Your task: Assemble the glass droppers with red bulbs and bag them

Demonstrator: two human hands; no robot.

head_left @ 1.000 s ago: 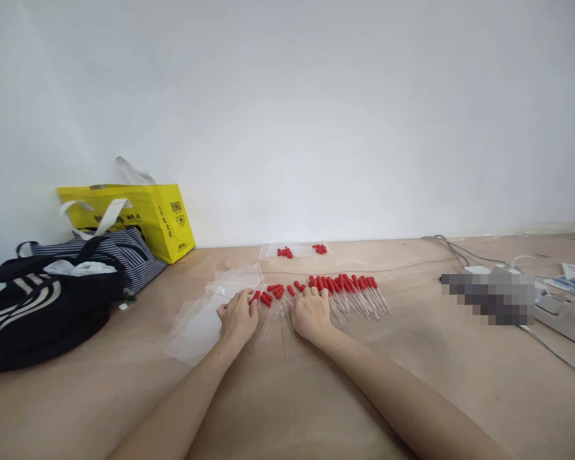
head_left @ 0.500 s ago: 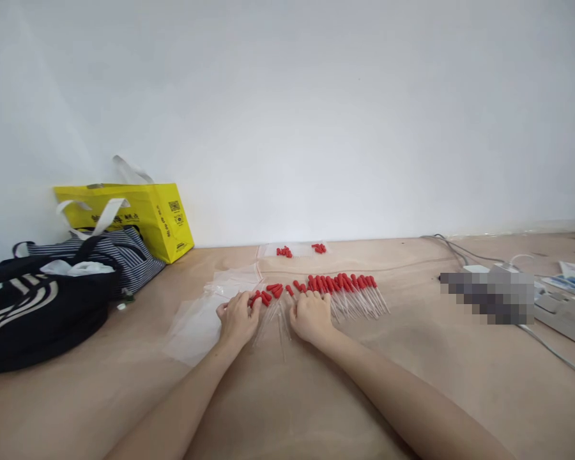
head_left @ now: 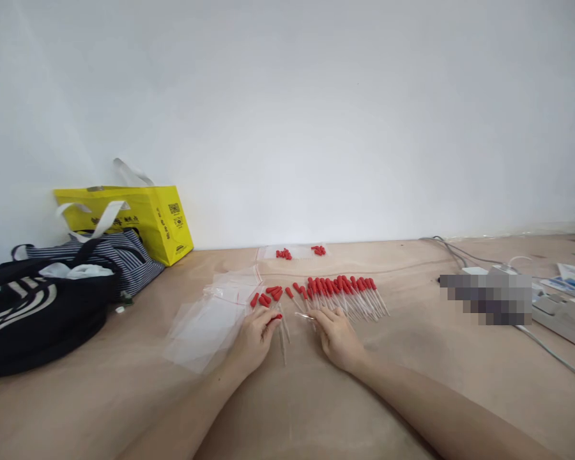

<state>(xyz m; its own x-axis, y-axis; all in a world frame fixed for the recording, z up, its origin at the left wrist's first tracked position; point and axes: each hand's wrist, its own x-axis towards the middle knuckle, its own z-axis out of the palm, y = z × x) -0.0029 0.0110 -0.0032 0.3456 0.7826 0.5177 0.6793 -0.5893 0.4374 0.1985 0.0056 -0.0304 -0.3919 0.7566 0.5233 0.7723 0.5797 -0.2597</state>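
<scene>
Head view: red bulb (head_left: 278, 317) between left fingers (head_left: 267, 314).

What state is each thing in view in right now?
Left hand, closed on a red bulb
Right hand, closed on a clear tube
Row of droppers, lying down, red bulbs fitted
Clear plastic bags, flat, overlapping
Yellow shopping bag, upright
Black bag, slumped

Yellow bag (head_left: 170, 223), apparently paper, against wall (head_left: 316, 128).
</scene>
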